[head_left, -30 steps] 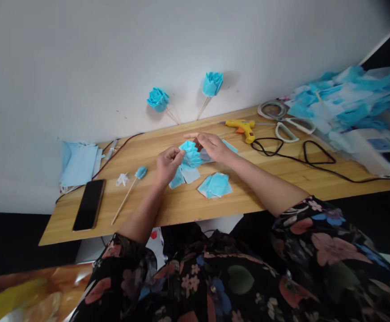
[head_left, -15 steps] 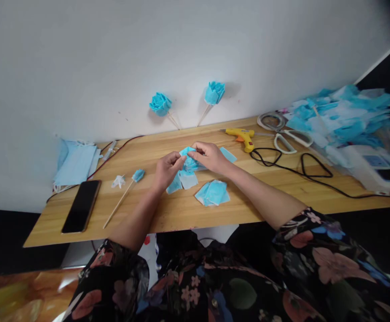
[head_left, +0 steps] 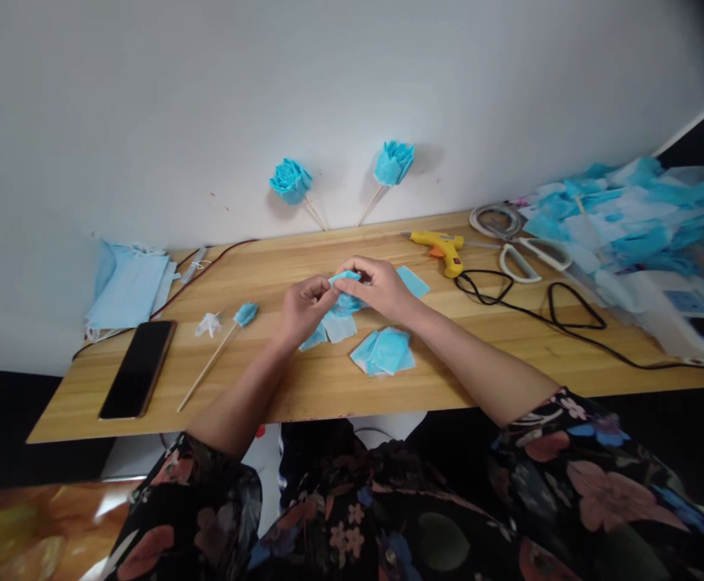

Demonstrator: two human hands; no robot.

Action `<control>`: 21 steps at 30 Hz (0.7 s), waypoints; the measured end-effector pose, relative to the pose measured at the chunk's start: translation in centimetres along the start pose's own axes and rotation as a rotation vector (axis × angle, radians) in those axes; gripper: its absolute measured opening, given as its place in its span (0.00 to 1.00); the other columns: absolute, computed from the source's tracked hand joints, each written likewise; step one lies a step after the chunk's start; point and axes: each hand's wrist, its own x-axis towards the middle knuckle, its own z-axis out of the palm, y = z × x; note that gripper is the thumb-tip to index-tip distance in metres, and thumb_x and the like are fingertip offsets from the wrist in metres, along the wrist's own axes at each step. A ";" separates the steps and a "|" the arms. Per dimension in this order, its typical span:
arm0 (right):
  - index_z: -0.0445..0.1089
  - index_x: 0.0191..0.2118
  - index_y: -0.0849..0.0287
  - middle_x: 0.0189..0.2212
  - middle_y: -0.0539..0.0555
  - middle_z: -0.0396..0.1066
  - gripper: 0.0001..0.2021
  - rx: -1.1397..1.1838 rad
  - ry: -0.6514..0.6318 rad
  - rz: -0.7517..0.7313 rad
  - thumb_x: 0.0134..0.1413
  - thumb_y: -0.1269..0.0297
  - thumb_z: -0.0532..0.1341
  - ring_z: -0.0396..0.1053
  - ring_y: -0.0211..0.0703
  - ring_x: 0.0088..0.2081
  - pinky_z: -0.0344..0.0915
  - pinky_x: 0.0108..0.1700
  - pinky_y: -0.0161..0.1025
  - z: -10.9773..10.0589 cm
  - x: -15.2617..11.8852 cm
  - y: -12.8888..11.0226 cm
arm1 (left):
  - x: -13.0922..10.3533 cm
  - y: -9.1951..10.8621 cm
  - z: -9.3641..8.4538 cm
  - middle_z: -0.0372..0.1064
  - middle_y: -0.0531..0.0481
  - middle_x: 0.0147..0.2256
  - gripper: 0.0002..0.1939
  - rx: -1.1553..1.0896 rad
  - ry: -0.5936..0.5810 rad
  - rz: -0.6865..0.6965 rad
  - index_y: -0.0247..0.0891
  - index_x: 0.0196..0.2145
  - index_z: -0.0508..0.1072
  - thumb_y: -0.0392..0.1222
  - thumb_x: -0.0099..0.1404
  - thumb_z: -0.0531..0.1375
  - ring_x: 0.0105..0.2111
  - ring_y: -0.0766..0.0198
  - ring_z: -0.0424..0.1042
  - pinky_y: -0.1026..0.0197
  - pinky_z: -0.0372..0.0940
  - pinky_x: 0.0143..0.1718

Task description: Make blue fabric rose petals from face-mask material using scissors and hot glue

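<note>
Between both hands is a small piece of blue fabric (head_left: 345, 277), pinched above the table. My left hand (head_left: 307, 308) is closed on its left edge with thumb and forefinger. From the right, my right hand (head_left: 379, 286) grips it, the thumb laid across the front. Below the fingers lie more blue-and-white fabric pieces (head_left: 340, 326), partly hidden by the hands. A loose stack of blue squares (head_left: 384, 352) rests nearer the front edge. To the left, a thin wooden stick (head_left: 207, 368) carries a small blue bud (head_left: 246, 313).
Two blue fabric flowers (head_left: 291, 181) on sticks lean on the wall. A yellow glue gun (head_left: 439, 245), scissors (head_left: 520, 265) and a black cord (head_left: 561, 319) lie right, before piled blue scraps (head_left: 630, 211). Left are face masks (head_left: 129, 289) and a phone (head_left: 138, 369).
The held blue piece is now folded over at the top, and my right thumb has moved left across it. The whole view has shifted slightly.
</note>
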 end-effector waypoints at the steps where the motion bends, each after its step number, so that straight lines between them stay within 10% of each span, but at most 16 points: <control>1: 0.73 0.33 0.58 0.28 0.49 0.70 0.15 -0.035 0.023 -0.016 0.57 0.50 0.64 0.61 0.37 0.29 0.57 0.33 0.36 0.1 -0.1 -0.2 | -0.1 -0.1 0.1 0.58 0.56 0.20 0.23 0.010 -0.005 0.008 0.37 0.21 0.65 0.56 0.60 0.65 0.22 0.70 0.56 0.65 0.52 0.25; 21: 0.70 0.31 0.58 0.24 0.46 0.60 0.21 0.100 -0.011 0.123 0.53 0.42 0.65 0.57 0.35 0.27 0.56 0.30 0.35 0.0 0.2 0.9 | 0.2 -0.3 -0.3 0.55 0.57 0.19 0.20 0.000 0.084 -0.016 0.38 0.21 0.62 0.51 0.63 0.62 0.21 0.71 0.54 0.64 0.48 0.24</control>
